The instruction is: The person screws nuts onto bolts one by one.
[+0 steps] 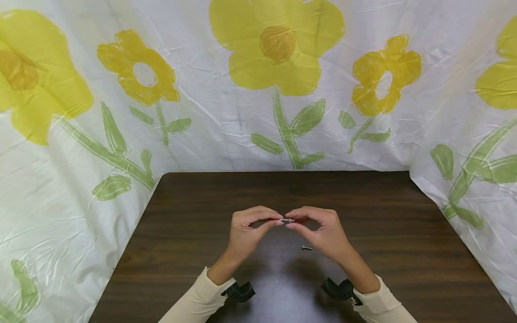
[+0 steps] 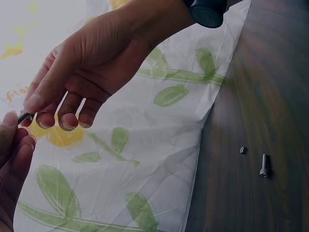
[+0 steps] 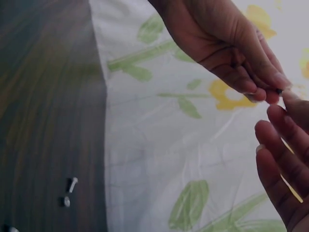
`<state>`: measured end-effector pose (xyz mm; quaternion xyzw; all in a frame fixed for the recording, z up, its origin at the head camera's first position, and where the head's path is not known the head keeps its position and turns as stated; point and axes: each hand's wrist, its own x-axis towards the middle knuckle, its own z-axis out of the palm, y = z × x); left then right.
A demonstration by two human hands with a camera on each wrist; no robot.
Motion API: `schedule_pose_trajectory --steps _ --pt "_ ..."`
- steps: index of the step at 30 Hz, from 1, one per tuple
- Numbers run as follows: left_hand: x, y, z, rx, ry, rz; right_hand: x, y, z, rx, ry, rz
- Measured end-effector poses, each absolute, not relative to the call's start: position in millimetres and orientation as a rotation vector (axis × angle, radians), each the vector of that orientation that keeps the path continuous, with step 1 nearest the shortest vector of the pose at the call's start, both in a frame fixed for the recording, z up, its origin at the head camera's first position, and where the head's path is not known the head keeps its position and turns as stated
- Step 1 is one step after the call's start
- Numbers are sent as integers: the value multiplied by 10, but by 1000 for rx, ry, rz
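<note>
Above the table, both hands meet at a small metal bolt [image 1: 285, 220]. My left hand [image 1: 251, 224] pinches one end between thumb and fingertips. My right hand [image 1: 323, 228] has thumb and index fingertip on either side of the other end, where a wider collar looks like a nut [image 1: 290, 220]. Fingertips partly hide these parts in both wrist views. Below the right hand, a second bolt [image 1: 307, 247] lies on the table. The left wrist view shows a loose nut [image 2: 243, 150] beside that bolt [image 2: 264, 166]; in the head view this nut cannot be made out.
The dark wooden table [image 1: 194, 251] spreads under both hands. A white cloth [image 1: 202, 125] with yellow flowers hangs behind it and along both sides. Black wrist devices [image 1: 239, 291] sit at the cuffs of the cream sleeves.
</note>
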<state>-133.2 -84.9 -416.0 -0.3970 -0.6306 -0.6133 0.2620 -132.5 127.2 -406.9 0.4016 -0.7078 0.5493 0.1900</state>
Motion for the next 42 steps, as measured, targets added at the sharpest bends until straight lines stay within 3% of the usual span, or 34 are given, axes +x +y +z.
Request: schedule_pose_trajectory --steps 42 --pt "-1307 -835 -4176 -1021 -1677 -1700 -1280 1241 -4014 1045 -2069 1637"
